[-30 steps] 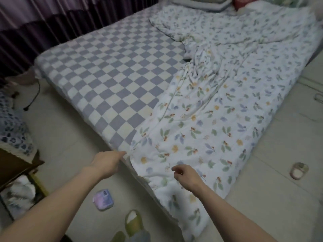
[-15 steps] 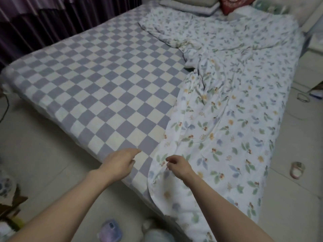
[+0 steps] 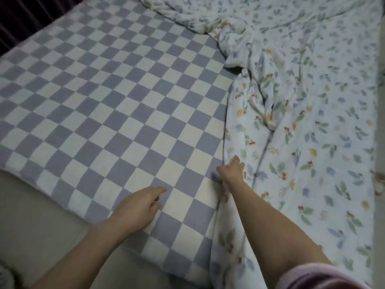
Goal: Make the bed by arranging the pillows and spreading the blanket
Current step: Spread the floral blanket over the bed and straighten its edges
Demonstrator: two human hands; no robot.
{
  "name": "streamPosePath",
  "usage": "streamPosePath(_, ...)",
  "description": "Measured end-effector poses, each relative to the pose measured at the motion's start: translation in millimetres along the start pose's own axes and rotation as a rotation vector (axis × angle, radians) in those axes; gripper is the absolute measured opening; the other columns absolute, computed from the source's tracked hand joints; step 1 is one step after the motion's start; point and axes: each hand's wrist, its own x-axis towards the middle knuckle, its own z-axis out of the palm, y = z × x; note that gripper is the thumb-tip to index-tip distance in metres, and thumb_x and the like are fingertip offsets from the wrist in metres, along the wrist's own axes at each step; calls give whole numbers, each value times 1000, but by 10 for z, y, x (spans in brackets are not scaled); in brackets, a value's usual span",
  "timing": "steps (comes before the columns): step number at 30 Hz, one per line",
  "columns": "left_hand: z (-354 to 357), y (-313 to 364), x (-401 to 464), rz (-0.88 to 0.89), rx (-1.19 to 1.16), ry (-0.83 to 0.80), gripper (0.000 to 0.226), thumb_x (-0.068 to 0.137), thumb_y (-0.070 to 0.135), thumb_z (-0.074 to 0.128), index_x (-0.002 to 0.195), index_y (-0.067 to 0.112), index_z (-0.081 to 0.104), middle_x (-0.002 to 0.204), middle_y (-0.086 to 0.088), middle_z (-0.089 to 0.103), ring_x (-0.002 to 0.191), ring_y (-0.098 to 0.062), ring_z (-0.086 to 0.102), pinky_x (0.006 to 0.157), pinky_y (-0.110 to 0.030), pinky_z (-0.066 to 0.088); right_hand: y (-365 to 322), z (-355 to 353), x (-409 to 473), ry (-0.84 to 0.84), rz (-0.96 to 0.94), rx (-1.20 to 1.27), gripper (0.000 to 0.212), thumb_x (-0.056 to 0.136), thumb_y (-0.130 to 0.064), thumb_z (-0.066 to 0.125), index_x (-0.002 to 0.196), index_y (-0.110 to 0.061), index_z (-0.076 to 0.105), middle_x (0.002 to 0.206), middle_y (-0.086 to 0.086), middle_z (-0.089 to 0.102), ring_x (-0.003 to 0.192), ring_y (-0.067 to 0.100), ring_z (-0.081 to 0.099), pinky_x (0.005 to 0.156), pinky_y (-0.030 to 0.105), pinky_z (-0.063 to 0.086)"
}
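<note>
The right hand [image 3: 231,172] grips the floral blanket [image 3: 302,126] by its left edge, near the bed's foot. The left hand [image 3: 138,207] hovers over the checkered sheet [image 3: 100,97], fingers loose, holding nothing.

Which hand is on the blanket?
The right hand, gripping the floral blanket at its left edge. The left hand is over the bare checkered sheet.

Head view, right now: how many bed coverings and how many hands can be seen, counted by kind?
Checkered sheets: 1, the purple-and-cream checkered sheet on the mattress.
Floral blankets: 1, the floral blanket, bunched over the right part of the bed.
Hands: 2, the left hand over the sheet and the right hand at the blanket's edge.
Total: 4
</note>
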Motion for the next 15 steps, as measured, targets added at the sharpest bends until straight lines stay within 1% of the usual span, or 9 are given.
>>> streamPosePath(2,-37,-48,155,-29,-46,-1,44,99,20,33,143,28,31,138,5,47,120,-14,48,96,-23,39,47,73,192,26,64,-107,70,83,-17,59,140,-1,22,143,21,31,127,37,38,103,39,39)
streamPosePath(4,-46,-89,327,-30,-80,-40,43,100,21,31,142,28,32,137,5,48,119,-13,49,98,-22,39,113,126,368,114,61,-303,58,83,-16,60,130,2,33,132,22,43,120,36,46,96,38,43)
streamPosePath(6,-50,-93,459,-14,-112,-91,42,100,22,31,142,28,32,139,5,47,122,-12,48,100,-22,37,101,111,449,143,25,-447,37,86,-9,55,119,2,43,123,21,52,113,35,52,90,36,44)
streamPosePath(7,-63,-89,508,-9,-140,-103,42,100,23,32,141,28,33,141,6,45,124,-11,46,102,-22,36,30,97,446,96,-14,-484,24,87,-7,52,110,0,49,117,19,57,108,33,55,84,33,45)
streamPosePath(8,-69,-96,568,-12,-176,-111,42,100,23,33,141,27,34,141,6,45,125,-11,46,104,-23,35,-82,93,409,19,-73,-499,10,86,-6,52,96,-4,54,105,16,61,98,29,59,75,30,44)
streamPosePath(9,-96,-74,614,-14,-225,-112,42,99,24,35,141,26,34,139,4,47,123,-11,47,103,-23,36,-223,98,316,-105,-165,-501,6,84,-7,54,79,-10,51,87,10,60,81,22,58,65,26,40)
streamPosePath(10,-129,-38,665,-19,-287,-114,43,99,25,37,141,25,34,134,2,51,117,-12,50,100,-24,38,-369,127,166,-247,-285,-508,20,80,-8,57,66,-14,45,71,3,52,65,15,50,56,23,34)
streamPosePath(12,-234,77,787,-50,-475,-61,48,96,29,44,142,21,32,129,-2,52,108,-13,51,94,-26,39,-679,207,-255,-552,-500,-507,31,76,-8,62,59,-17,37,58,-4,38,52,8,35,47,19,27)
streamPosePath(15,-393,198,1002,-199,-814,-33,73,89,38,56,147,18,15,144,-8,38,126,-23,44,98,-29,37,-820,318,-881,-852,-695,-437,39,79,-9,67,58,-18,35,55,-5,33,47,9,34,47,18,29)
